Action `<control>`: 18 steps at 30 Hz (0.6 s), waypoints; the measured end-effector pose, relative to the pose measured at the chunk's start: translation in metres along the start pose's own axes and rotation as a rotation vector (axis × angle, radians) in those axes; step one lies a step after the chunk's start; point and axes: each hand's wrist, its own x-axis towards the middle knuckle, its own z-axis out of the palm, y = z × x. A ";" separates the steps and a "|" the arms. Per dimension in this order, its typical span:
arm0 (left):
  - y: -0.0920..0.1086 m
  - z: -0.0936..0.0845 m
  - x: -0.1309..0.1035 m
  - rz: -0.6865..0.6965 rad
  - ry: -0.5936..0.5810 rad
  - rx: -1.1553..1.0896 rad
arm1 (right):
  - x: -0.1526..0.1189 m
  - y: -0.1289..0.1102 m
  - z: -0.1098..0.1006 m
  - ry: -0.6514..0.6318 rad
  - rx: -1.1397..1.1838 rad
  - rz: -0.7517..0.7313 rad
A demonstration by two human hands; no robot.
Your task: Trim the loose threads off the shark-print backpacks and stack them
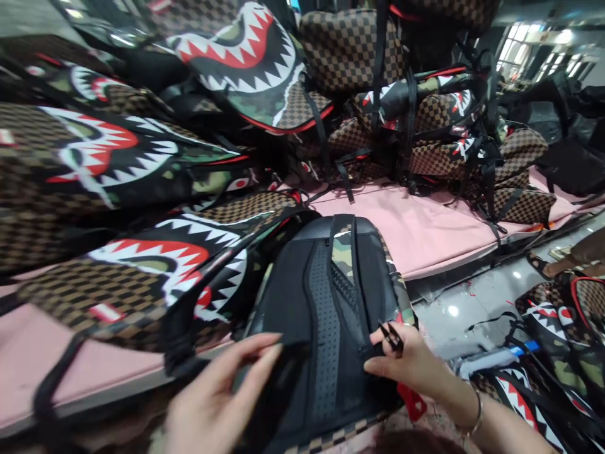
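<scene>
The backpack (326, 315) right in front of you should handle as a soft, fairly light thing, with a padded back that gives some stiffness; it looks in no way fragile, though the smooth dark trim could slip under your fingers. Its side edges or the base of the shoulder strap (344, 287) look the surest holds. Its back panel faces up, its rounded top points away from you and its checked base toward you, so the long axis runs outward, tipped a little right. Your right hand (409, 353) holds a small black tool (391, 337) beside the strap's lower end, above a red tag (412, 402). Your left hand (227, 391) has thumb and forefinger close together; you cannot tell whether they grip anything. Beyond, a shark-mouth bag (118, 302) lies to the left on the pink tabletop (387, 221).
</scene>
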 end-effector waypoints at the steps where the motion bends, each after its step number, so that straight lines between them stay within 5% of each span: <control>1: 0.005 0.014 -0.002 -0.044 -0.071 -0.037 | -0.001 0.001 0.010 -0.012 -0.022 -0.005; 7: 0.015 0.069 0.009 -0.070 -0.278 -0.087 | -0.004 0.013 0.036 -0.055 -0.110 -0.042; 10: 0.014 0.076 0.014 0.035 -0.336 0.036 | -0.005 0.013 0.030 -0.076 -0.167 -0.040; 15: 0.008 0.081 0.015 0.071 -0.234 0.108 | -0.005 -0.004 0.010 -0.131 -0.387 -0.159; 18: 0.003 0.083 0.015 0.044 -0.221 0.080 | 0.005 -0.012 -0.005 0.021 -0.623 -0.327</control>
